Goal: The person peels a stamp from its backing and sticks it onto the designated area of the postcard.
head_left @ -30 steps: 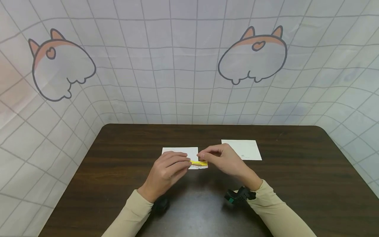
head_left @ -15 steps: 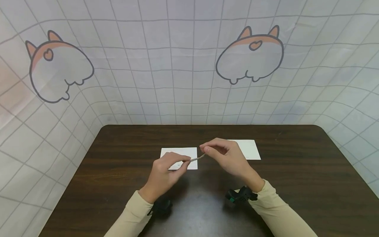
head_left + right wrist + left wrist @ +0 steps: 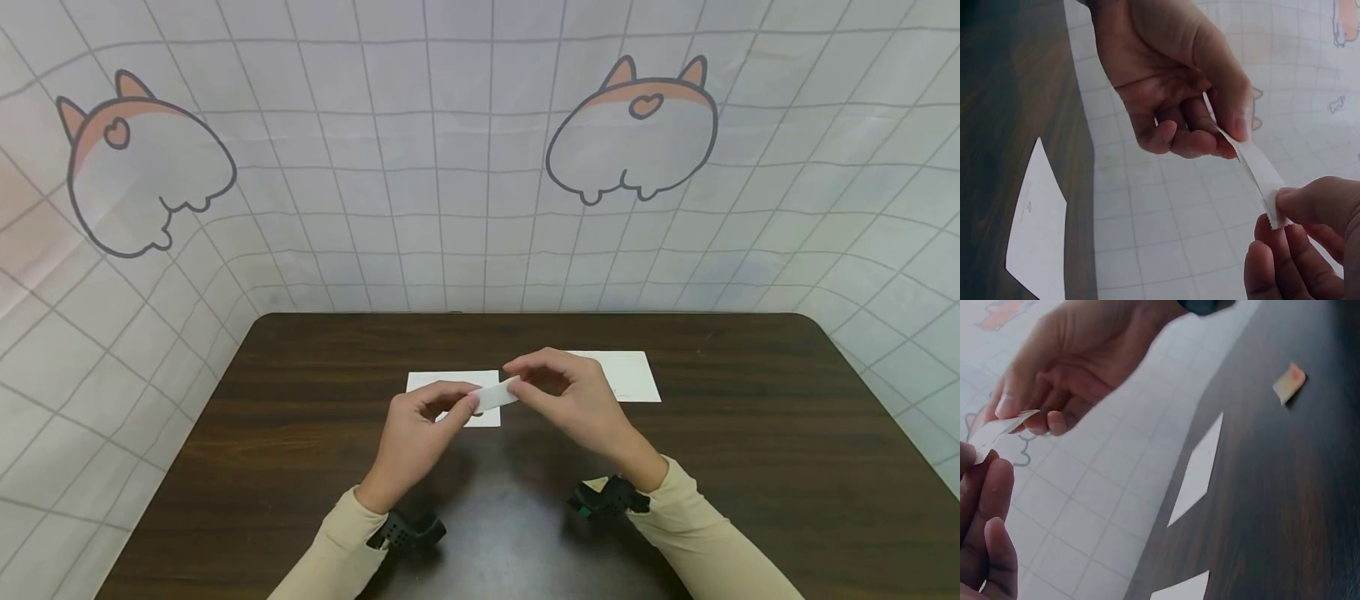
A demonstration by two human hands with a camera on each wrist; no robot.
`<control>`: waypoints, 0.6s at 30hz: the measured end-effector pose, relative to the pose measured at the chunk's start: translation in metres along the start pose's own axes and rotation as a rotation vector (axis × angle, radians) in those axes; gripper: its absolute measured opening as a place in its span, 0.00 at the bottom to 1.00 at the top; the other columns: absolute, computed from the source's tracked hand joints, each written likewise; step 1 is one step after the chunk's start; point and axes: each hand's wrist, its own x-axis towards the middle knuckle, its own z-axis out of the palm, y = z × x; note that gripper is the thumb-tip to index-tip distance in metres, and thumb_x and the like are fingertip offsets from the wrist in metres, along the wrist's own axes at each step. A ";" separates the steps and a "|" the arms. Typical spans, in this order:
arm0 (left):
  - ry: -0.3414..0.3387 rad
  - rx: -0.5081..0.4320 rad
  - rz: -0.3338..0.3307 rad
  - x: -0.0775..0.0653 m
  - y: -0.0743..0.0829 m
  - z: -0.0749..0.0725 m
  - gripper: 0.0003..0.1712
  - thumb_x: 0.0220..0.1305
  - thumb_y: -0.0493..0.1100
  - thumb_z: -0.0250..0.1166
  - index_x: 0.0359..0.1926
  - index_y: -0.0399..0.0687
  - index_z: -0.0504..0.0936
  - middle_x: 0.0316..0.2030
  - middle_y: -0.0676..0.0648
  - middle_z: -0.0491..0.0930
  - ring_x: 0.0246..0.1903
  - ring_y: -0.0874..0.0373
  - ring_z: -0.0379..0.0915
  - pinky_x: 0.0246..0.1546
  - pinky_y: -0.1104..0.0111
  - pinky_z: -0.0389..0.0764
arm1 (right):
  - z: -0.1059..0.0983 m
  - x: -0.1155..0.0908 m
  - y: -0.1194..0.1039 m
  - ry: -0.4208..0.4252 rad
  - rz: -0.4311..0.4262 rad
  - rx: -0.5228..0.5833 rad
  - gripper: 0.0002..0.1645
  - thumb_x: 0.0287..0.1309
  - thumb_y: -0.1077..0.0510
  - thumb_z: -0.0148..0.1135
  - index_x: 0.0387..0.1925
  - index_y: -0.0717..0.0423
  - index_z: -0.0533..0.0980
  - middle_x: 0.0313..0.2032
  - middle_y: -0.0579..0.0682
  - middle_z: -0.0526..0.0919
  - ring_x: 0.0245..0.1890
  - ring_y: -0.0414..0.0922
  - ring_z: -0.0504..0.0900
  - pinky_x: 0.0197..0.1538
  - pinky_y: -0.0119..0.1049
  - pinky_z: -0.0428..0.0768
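Observation:
A narrow white paper strip with zigzag-cut ends [image 3: 497, 395], like a small wrapper, is stretched between both hands above the table. At its left end, my left hand [image 3: 416, 433] pinches it between thumb and forefinger. My right hand [image 3: 581, 408] pinches the other end with thumb and fingertips. From the right wrist view, the strip [image 3: 1257, 172] appears to have two layers along one edge. Close up in the left wrist view, its toothed edge [image 3: 997, 434] shows between the two hands. Whether anything lies inside it, I cannot tell.
Behind the hands, a white card [image 3: 450, 380] lies on the dark wood table [image 3: 315, 467]. A second white card [image 3: 633, 377] is farther right, partly covered by the right hand. A small yellow-orange piece [image 3: 1289, 383] rests on the table in the left wrist view.
A second ago yellow showed on the strip; half a second ago it was seen edge-on. Now its white face is turned to the head camera. Both hands have stayed near the same place.

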 end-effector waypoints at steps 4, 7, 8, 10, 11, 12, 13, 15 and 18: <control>-0.037 -0.073 -0.096 0.000 -0.001 0.000 0.09 0.69 0.40 0.69 0.46 0.43 0.90 0.36 0.39 0.91 0.33 0.61 0.88 0.37 0.72 0.86 | -0.001 0.000 0.002 -0.012 0.037 0.010 0.08 0.62 0.62 0.72 0.43 0.54 0.87 0.40 0.51 0.90 0.36 0.35 0.85 0.41 0.29 0.85; -0.075 -0.133 -0.154 0.000 -0.001 0.001 0.11 0.70 0.39 0.68 0.48 0.38 0.89 0.38 0.35 0.90 0.35 0.63 0.88 0.42 0.69 0.89 | -0.001 0.000 0.002 -0.011 0.056 0.021 0.08 0.62 0.63 0.72 0.43 0.56 0.87 0.40 0.53 0.90 0.35 0.35 0.84 0.40 0.28 0.85; -0.084 -0.147 -0.170 0.000 -0.001 0.001 0.11 0.70 0.39 0.68 0.48 0.37 0.89 0.39 0.34 0.90 0.35 0.62 0.89 0.44 0.68 0.89 | -0.001 0.000 0.002 -0.010 0.061 0.026 0.08 0.62 0.63 0.72 0.43 0.57 0.87 0.40 0.53 0.90 0.35 0.35 0.84 0.40 0.28 0.85; -0.095 -0.175 -0.203 0.000 -0.002 0.002 0.11 0.69 0.39 0.68 0.48 0.36 0.88 0.40 0.34 0.90 0.35 0.59 0.90 0.46 0.66 0.89 | -0.001 0.000 0.002 -0.006 0.066 0.028 0.08 0.61 0.63 0.73 0.43 0.57 0.87 0.40 0.53 0.90 0.35 0.35 0.84 0.40 0.28 0.85; -0.093 -0.184 -0.218 0.000 -0.002 0.002 0.11 0.69 0.39 0.68 0.48 0.36 0.88 0.39 0.34 0.90 0.36 0.57 0.90 0.47 0.65 0.89 | -0.001 0.001 0.002 0.001 0.062 0.022 0.08 0.61 0.63 0.73 0.43 0.56 0.87 0.39 0.53 0.90 0.35 0.35 0.84 0.40 0.27 0.85; -0.090 -0.188 -0.233 0.000 -0.002 0.003 0.11 0.69 0.39 0.68 0.48 0.37 0.88 0.39 0.35 0.90 0.36 0.56 0.90 0.48 0.65 0.89 | -0.001 0.001 0.002 0.012 0.055 0.016 0.08 0.60 0.63 0.73 0.42 0.55 0.87 0.39 0.52 0.90 0.35 0.35 0.85 0.41 0.27 0.86; -0.084 -0.192 -0.249 0.000 -0.002 0.003 0.11 0.69 0.39 0.69 0.48 0.37 0.88 0.39 0.36 0.90 0.36 0.56 0.91 0.48 0.67 0.89 | 0.000 0.001 0.002 0.026 0.040 0.001 0.09 0.59 0.63 0.74 0.42 0.55 0.87 0.38 0.51 0.90 0.35 0.35 0.85 0.40 0.27 0.85; -0.070 -0.202 -0.280 0.000 -0.003 0.004 0.11 0.69 0.39 0.69 0.48 0.37 0.88 0.39 0.36 0.91 0.36 0.57 0.91 0.49 0.68 0.88 | 0.001 0.001 0.003 0.061 -0.004 -0.040 0.09 0.58 0.63 0.75 0.41 0.52 0.87 0.37 0.50 0.89 0.35 0.35 0.85 0.40 0.27 0.85; -0.053 -0.198 -0.314 0.001 -0.004 0.005 0.11 0.69 0.39 0.68 0.48 0.37 0.88 0.40 0.37 0.90 0.36 0.61 0.90 0.50 0.68 0.88 | 0.002 0.001 0.004 0.111 -0.099 -0.124 0.11 0.55 0.64 0.77 0.40 0.51 0.88 0.36 0.47 0.89 0.33 0.35 0.83 0.37 0.27 0.83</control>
